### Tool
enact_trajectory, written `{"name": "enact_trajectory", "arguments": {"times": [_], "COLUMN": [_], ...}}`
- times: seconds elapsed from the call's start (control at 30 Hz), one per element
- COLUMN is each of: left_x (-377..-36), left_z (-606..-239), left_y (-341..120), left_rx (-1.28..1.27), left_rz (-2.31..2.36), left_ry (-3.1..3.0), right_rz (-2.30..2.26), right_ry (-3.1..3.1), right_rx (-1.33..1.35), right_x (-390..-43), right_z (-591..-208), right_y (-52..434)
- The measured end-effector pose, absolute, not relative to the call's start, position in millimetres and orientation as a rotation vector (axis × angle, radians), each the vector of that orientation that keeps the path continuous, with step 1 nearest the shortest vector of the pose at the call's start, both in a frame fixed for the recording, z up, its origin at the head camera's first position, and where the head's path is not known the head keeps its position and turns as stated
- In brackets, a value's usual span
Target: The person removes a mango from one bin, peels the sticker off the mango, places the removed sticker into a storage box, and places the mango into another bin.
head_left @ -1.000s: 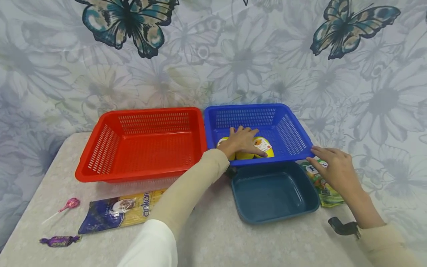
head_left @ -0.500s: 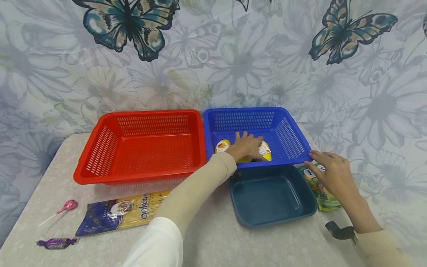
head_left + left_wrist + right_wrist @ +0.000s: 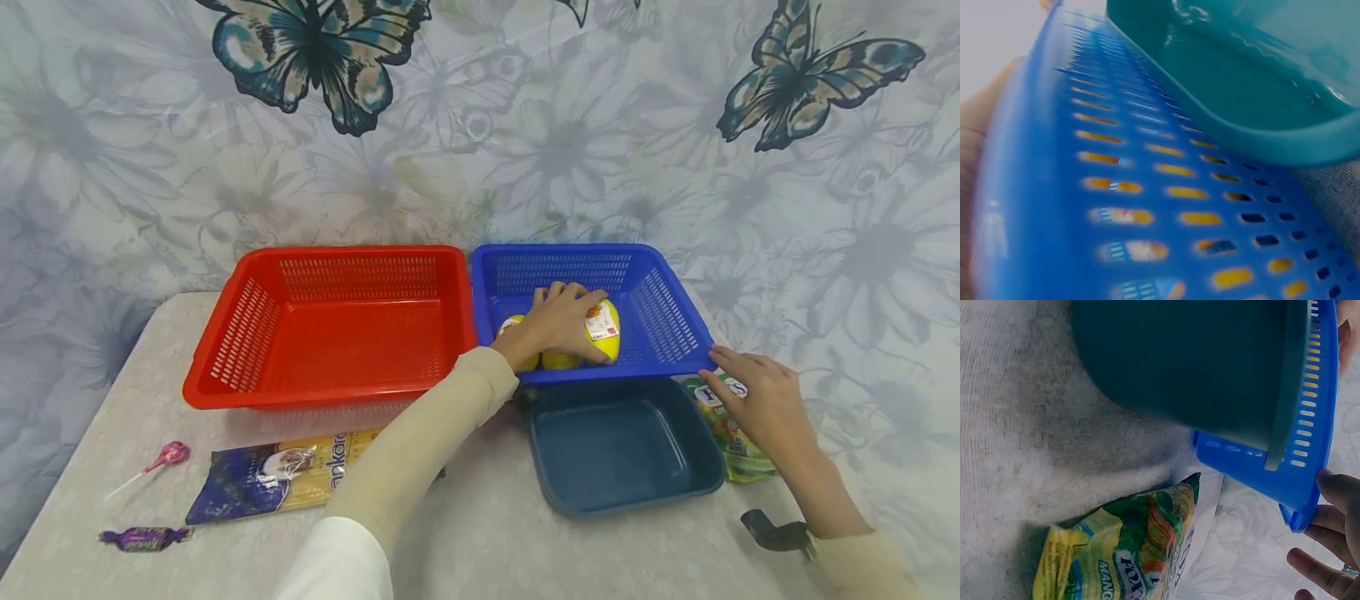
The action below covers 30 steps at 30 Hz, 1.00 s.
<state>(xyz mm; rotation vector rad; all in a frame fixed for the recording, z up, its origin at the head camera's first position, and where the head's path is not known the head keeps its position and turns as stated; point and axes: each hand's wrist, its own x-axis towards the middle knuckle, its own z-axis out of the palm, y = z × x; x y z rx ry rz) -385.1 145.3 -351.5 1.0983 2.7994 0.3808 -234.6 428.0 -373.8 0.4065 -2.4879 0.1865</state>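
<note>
A head camera looks forward and down on the table (image 3: pixel 487 550), blue basket (image 3: pixel 663 317) at three o'clock; close-in wrist cameras, the right one turned sideways, both catch that basket and the tub (image 3: pixel 1191 362).

From here I can read "ankar" running sideways up the pasta packet (image 3: pixel 281 477) — its last letter is unclear. The green bag (image 3: pixel 1125 547) carries "FOX" and, next to that, "MANG", cut short at the right wrist view's edge. Print on the yellow pack's (image 3: pixel 610 343) white label (image 3: pixel 602 322) and the purple candy (image 3: pixel 146 539) — too small to read.
</note>
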Motion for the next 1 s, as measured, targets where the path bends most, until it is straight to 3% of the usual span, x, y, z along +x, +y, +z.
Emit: {"name": "enact_trajectory", "arguments": {"times": [0.53,1.0], "left_x": [-359.9,-321.6], "left_z": [-301.1,-299.0], "left_y": [77.0,0.5], "left_rx": [1.134,1.172], "left_rz": [0.509,0.793], "left_ry": [2.894,2.798], "right_rz": [0.178,0.29], "right_ry": [-2.424,-2.62], "right_rx": [0.565,0.354], "right_x": [-252.9,-229.5], "right_z": [-363.4,-363.7], "right_y": [434.0,424.2]}}
